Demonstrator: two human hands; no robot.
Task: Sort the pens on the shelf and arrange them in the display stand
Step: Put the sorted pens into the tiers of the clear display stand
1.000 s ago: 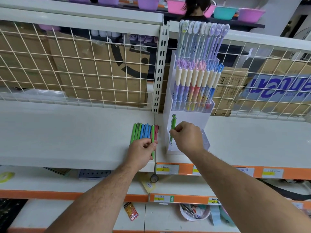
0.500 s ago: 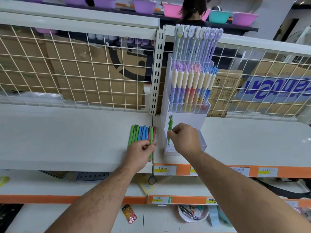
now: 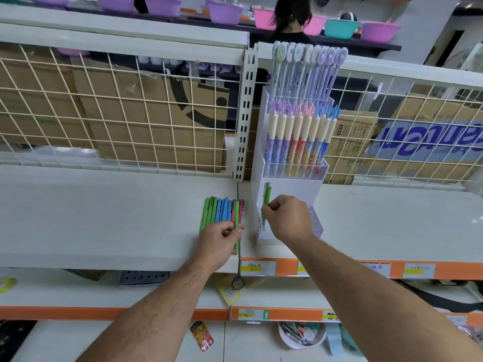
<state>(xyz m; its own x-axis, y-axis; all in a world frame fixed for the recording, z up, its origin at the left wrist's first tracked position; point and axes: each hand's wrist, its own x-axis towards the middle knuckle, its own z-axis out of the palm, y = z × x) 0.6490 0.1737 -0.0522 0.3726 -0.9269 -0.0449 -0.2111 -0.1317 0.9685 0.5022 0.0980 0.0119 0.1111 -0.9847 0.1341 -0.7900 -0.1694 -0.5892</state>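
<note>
Head view: left hand (image 3: 219,240), right hand (image 3: 287,218) pinch green pens (image 3: 236,216).

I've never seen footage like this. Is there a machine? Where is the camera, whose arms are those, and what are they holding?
No machine: these are a person's two bare arms, filmed by one wide-angle camera worn on their head, looking forward and down. A row of green, blue and red pens lies flat on the white shelf. The left hand pinches a loose green pen at that row's right end. The right hand holds a second green pen upright in the clear lower tier of the white display stand. The upper tiers hold pastel pens.
</note>
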